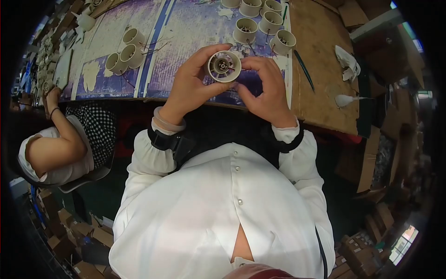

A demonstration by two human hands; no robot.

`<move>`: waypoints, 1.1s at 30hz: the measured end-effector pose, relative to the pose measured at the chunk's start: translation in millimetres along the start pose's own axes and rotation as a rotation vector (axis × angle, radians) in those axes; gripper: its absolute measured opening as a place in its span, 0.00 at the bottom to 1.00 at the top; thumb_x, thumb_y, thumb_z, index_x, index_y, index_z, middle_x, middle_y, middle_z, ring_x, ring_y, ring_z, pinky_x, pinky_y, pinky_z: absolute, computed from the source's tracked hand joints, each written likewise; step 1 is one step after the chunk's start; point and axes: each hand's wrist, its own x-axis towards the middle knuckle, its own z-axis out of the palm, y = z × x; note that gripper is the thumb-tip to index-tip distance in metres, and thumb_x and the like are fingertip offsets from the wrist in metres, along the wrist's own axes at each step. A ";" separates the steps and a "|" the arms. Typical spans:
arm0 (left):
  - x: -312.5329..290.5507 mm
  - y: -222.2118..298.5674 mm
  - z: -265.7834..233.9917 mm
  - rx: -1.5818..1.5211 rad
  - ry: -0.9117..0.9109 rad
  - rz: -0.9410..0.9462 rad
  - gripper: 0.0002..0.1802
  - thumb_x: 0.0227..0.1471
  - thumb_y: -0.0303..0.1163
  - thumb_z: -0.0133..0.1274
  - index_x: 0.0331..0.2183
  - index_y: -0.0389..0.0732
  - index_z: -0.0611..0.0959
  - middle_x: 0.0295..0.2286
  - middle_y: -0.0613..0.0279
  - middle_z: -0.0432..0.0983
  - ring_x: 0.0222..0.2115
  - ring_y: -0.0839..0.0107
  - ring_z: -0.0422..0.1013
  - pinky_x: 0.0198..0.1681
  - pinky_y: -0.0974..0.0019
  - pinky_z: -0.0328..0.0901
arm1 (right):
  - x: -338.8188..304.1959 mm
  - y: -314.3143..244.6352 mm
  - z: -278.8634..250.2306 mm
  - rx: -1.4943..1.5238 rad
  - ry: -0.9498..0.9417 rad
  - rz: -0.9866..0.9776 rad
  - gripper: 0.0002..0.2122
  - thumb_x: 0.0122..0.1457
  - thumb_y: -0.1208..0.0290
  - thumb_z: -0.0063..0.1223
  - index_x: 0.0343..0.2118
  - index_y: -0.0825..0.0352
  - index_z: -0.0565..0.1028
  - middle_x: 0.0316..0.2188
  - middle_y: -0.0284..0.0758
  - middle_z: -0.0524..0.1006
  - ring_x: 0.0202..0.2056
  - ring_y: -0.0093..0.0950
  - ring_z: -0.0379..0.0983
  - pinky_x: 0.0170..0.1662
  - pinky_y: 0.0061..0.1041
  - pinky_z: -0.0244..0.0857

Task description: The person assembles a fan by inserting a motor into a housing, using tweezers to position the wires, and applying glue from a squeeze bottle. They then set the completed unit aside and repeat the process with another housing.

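Both hands hold one small round cup. My left hand (193, 81) wraps around its left side, fingers curled over the top. My right hand (265, 88) pinches its right side with thumb and fingertips. This round white cup (224, 66) has little metal bits inside, and it is up above the near edge of the tabletop (320, 56), about the middle.

Near the far edge sit more white cups (262, 23); I count six, one cut off. Three cups (124, 51) lie on their sides toward the left, with bare room between the two groups. One green stick (304, 69) lies on the brown part to the right. Past it, toward the right edge, is a crumpled white cloth (347, 63). Another person's arm (55, 139) rests at the left end.
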 end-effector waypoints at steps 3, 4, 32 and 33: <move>-1.0 -3.4 7.3 -0.004 0.047 0.032 0.36 0.40 0.20 0.66 0.53 0.39 0.72 0.49 0.60 0.70 0.49 0.70 0.68 0.53 0.69 0.65 | -3.7 -2.3 0.7 -0.060 0.015 0.024 0.14 0.47 0.78 0.62 0.38 0.66 0.73 0.38 0.39 0.77 0.39 0.39 0.73 0.43 0.33 0.65; -1.8 -3.6 8.9 -0.009 0.053 0.032 0.36 0.40 0.20 0.66 0.53 0.39 0.72 0.49 0.60 0.70 0.49 0.70 0.68 0.53 0.69 0.65 | -4.5 -0.7 0.2 -0.061 0.007 0.022 0.14 0.47 0.78 0.62 0.38 0.66 0.73 0.38 0.39 0.77 0.39 0.39 0.73 0.43 0.33 0.65; -4.3 -15.0 8.6 -0.398 0.065 -0.130 0.32 0.51 0.24 0.59 0.56 0.37 0.66 0.48 0.60 0.70 0.49 0.71 0.67 0.54 0.67 0.63 | 0.2 -5.5 6.2 -0.029 0.064 0.061 0.04 0.52 0.80 0.57 0.32 0.67 0.76 0.28 0.37 0.76 0.31 0.37 0.72 0.36 0.29 0.65; -5.1 -19.8 10.5 -0.468 0.093 -0.145 0.31 0.52 0.25 0.59 0.56 0.37 0.66 0.48 0.60 0.70 0.49 0.72 0.67 0.54 0.67 0.63 | 0.7 -5.0 6.5 -0.033 0.056 0.057 0.04 0.52 0.80 0.57 0.32 0.67 0.76 0.28 0.37 0.76 0.31 0.37 0.72 0.36 0.29 0.65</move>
